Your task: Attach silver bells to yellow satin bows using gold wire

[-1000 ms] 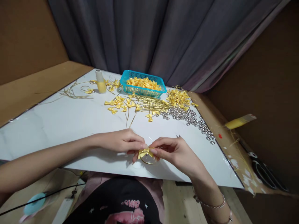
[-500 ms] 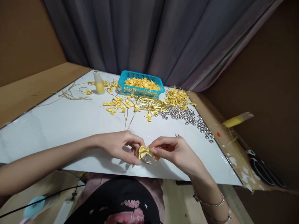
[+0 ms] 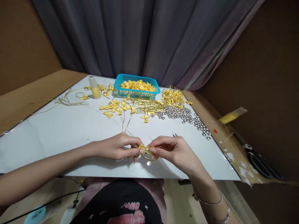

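Observation:
A yellow ribbon bow (image 3: pixel 141 147) is held above the white tabletop near its front edge. My left hand (image 3: pixel 122 147) pinches the bow's left side between thumb and fingers. On the other side, my right hand (image 3: pixel 174 150) grips the bow with thumb and forefinger. A gold cord (image 3: pixel 149 159) curves in a loop below the bow, and a small silver bead shows at the bow's middle. Fingertips hide part of the bow and cord. Just behind my right hand, pointed metal tips (image 3: pixel 175 135) stick out; the rest of that tool is hidden.
A blue basket (image 3: pixel 118 84) of yellow bows stands at the back. Around it lie gold cords (image 3: pixel 146 105), silver beads (image 3: pixel 179 112), loose bows (image 3: pixel 173 96) and a white-capped bottle (image 3: pixel 94 88). On the right-hand ledge are black-handled scissors (image 3: pixel 259 165) and a yellow tube (image 3: pixel 233 115).
My left thumb and fingers have closed in on the bow's left side; they were more spread before. My right hand keeps its pinch. The view has shifted slightly.

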